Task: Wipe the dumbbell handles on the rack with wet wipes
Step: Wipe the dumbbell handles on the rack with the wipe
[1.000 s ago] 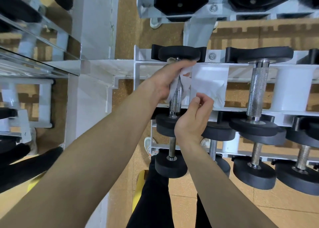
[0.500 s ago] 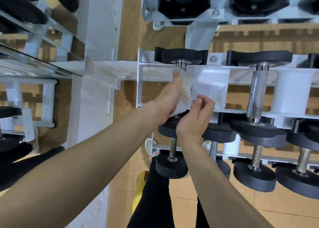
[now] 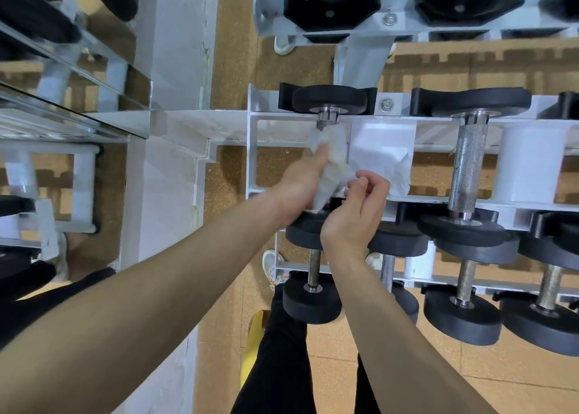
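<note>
- We see the left hand [image 3: 299,183] near the middle of the frame, closed round the wet wipe [image 3: 335,162] and pressing it against the handle [image 3: 326,121] of the leftmost dumbbell [image 3: 329,100] on the middle tier.
- Only a short knurled stub of that handle shows above the wipe, just under the dumbbell's upper black plate.
- The right hand [image 3: 360,213], just right of and below the left, has its fingers curled and pinches the lower right part of the same wipe; a loose crumpled flap spreads out behind it to the right.
- The dumbbell sits in the white rack [image 3: 253,150], its lower plate mostly hidden under both hands.
- To the right, a second dumbbell [image 3: 468,166] stands in the same tier with its knurled bar bare.
- More dumbbells fill the tiers at the top and lower right of the frame.
- A mirror [image 3: 62,78] runs along the upper left, and legs in black [image 3: 282,366] show at bottom centre over the cork-coloured floor [image 3: 232,53].
</note>
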Available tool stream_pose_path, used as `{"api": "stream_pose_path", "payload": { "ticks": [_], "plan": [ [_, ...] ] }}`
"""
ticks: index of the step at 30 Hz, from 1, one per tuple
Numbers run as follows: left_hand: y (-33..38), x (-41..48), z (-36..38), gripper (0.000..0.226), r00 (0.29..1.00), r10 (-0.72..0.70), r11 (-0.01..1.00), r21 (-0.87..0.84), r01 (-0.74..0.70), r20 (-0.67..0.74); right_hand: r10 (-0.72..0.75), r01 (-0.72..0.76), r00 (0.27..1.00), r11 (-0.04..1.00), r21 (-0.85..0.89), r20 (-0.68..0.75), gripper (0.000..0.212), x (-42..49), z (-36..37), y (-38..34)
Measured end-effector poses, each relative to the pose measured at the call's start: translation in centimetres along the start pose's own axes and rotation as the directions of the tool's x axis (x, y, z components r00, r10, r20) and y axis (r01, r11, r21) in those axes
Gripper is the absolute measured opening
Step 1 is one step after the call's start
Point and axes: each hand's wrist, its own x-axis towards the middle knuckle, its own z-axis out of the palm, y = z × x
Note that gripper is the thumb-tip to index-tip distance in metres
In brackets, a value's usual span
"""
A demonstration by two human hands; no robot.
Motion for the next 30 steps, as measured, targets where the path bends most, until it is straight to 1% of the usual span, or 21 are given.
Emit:
{"api": "stream_pose_path", "payload": {
  "ticks": [1,2,3,4,5,6,7,8,9,10,12,14,15,17,20,22,24,25,27,29,30],
  "plan": [
    [-0.1,-1.1,0.0,0.051,0.999,0.030,0.979,0.200,-0.036,0.034,-0.005,0.005,1.000,1.000,-0.003,-0.003,0.024,0.0,0.0,0.0],
    [-0.2,-1.8,0.1,0.051,0.996,0.044,0.934,0.350,-0.068,0.076,-0.012,0.012,1.000,1.000,-0.002,-0.003,0.024,0.0,0.0,0.1],
    [-0.4,-2.4,0.1,0.056,0.993,0.069,0.873,0.475,-0.109,0.101,-0.014,0.014,1.000,1.000,0.001,0.000,0.024,0.0,-0.1,0.1],
    [-0.7,-2.5,0.1,0.059,0.988,0.110,0.803,0.576,-0.152,0.107,-0.010,0.010,1.000,1.000,0.004,0.003,0.023,0.0,-0.1,0.0],
    [-1.0,-2.7,-0.1,0.056,0.980,0.176,0.725,0.661,-0.192,0.091,-0.001,0.001,1.000,1.000,0.005,0.003,0.022,0.0,-0.1,-0.1],
    [-1.4,-2.4,-0.4,0.048,0.963,0.262,0.670,0.708,-0.224,0.057,0.010,-0.010,1.000,1.000,0.004,-0.002,0.021,0.0,-0.1,-0.1],
    [-1.7,-2.1,-0.8,0.037,0.938,0.347,0.652,0.713,-0.257,0.021,0.020,-0.019,1.000,1.000,0.006,-0.004,0.021,0.0,-0.1,-0.2],
    [-1.9,-1.8,-1.2,0.028,0.916,0.402,0.673,0.685,-0.281,-0.019,0.025,-0.024,1.000,1.000,0.009,-0.003,0.021,0.0,-0.1,-0.2],
    [-2.1,-1.5,-1.4,0.027,0.902,0.429,0.715,0.631,-0.301,-0.055,0.024,-0.024,1.000,1.000,0.012,0.000,0.022,0.0,-0.1,-0.2],
    [-2.2,-1.1,-1.5,0.032,0.899,0.431,0.758,0.572,-0.313,-0.080,0.023,-0.023,1.000,1.000,0.012,0.005,0.022,0.0,-0.1,-0.2],
    [-1.8,0.1,-1.0,0.041,0.906,0.413,0.813,0.484,-0.323,-0.089,0.021,-0.021,1.000,1.000,0.003,0.010,0.022,0.1,-0.2,-0.2],
    [-1.0,1.1,0.1,0.040,0.922,0.377,0.842,0.446,-0.302,-0.088,0.021,-0.021,1.000,1.000,-0.004,0.011,0.020,0.1,-0.2,-0.1],
    [-0.5,1.6,0.5,0.039,0.930,0.355,0.872,0.393,-0.292,-0.097,0.023,-0.023,1.000,1.000,-0.001,0.012,0.019,0.1,-0.2,-0.1],
    [0.0,2.5,0.7,0.034,0.947,0.308,0.936,0.209,-0.284,-0.091,0.025,-0.025,1.000,1.000,0.002,0.018,0.018,0.1,-0.2,-0.1],
    [0.4,3.3,0.5,0.025,0.958,0.283,0.959,-0.004,-0.284,-0.050,0.010,-0.011,0.999,1.000,0.006,0.033,0.018,0.0,-0.2,-0.2],
    [0.8,3.7,0.5,0.024,0.959,0.273,0.952,-0.122,-0.282,-0.080,-0.001,0.000,0.999,1.000,0.011,0.036,0.018,0.0,-0.1,-0.1],
    [1.3,3.8,0.8,0.015,0.960,0.264,0.937,-0.213,-0.278,-0.092,0.020,-0.021,0.999,1.000,0.019,0.043,0.018,0.1,-0.1,0.1],
    [1.6,3.7,1.0,0.012,0.961,0.263,0.929,-0.248,-0.276,-0.083,0.024,-0.025,0.999,0.999,0.022,0.045,0.018,0.1,-0.1,0.2],
    [1.6,3.6,1.1,0.017,0.959,0.273,0.919,-0.273,-0.284,-0.081,0.012,-0.013,0.999,1.000,0.022,0.040,0.019,0.1,-0.2,0.2],
    [1.0,3.3,1.1,0.018,0.954,0.290,0.929,-0.215,-0.300,-0.077,0.005,-0.006,0.999,1.000,0.023,0.035,0.018,0.1,-0.2,0.1],
    [0.4,3.1,0.9,0.017,0.952,0.300,0.942,-0.141,-0.305,-0.058,0.006,-0.007,0.999,1.000,0.021,0.037,0.017,0.1,-0.1,0.1]
  ]
}}
